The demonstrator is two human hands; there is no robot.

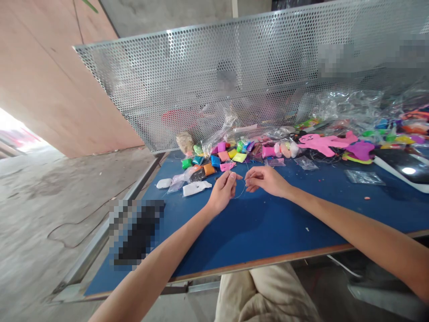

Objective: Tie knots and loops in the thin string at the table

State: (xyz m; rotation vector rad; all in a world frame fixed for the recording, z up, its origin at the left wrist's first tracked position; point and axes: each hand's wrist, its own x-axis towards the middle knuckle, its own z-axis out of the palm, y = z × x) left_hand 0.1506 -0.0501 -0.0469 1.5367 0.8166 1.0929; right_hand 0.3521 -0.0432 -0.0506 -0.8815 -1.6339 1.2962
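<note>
My left hand is closed in a pinch over the blue table, thumb on top, holding a thin clear thread that curves in a loop between my hands. My right hand is just to the right, its fingers bent and drawn together at the thread's other side. Whether the right fingertips grip the thread is too small to be sure of. Just beyond my hands lie small colourful packets, among them a blue packet, an orange packet and a yellow packet. A white piece lies left of my left hand.
A perforated metal panel rises along the back of the blue table. Pink cut-out shapes and clear plastic bags crowd the right rear. A blurred-out dark object lies at the left edge, a black-and-white item far right.
</note>
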